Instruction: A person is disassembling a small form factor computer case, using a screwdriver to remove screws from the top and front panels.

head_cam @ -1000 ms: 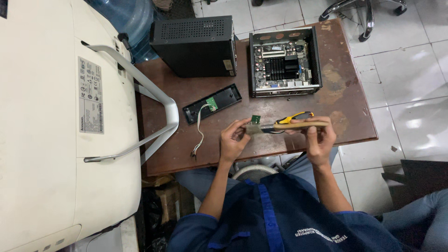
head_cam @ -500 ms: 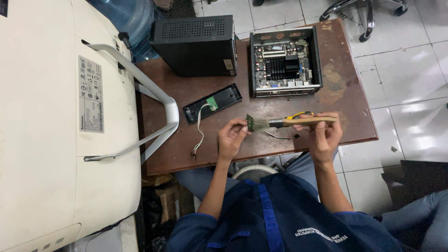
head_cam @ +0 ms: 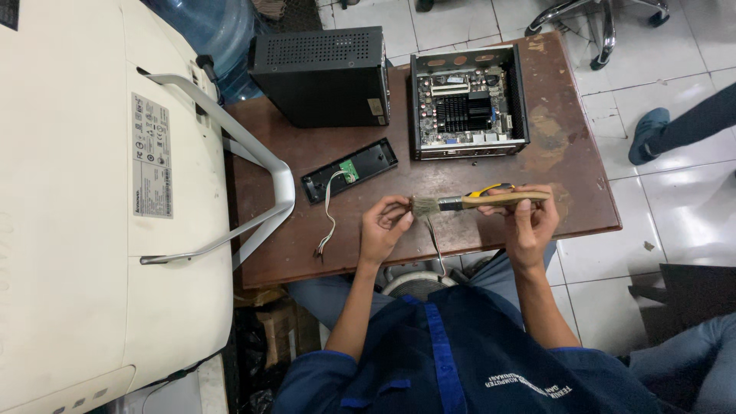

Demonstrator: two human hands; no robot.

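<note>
table (head_cam: 567, 146): brown, worn top, on white tiled floor (head_cam: 690, 192) | black case cover (head_cam: 322, 75) at back | open case (head_cam: 468, 101) with board beside it | black panel (head_cam: 349, 170) with trailing wires (head_cam: 328, 222) nearer front

Dark navy work shirt with rolled blue-cuffed sleeves, a blue stripe, apparently grey trousers, bare forearms.

Single head view, looking straight down, table (head_cam: 307, 253) near
</note>
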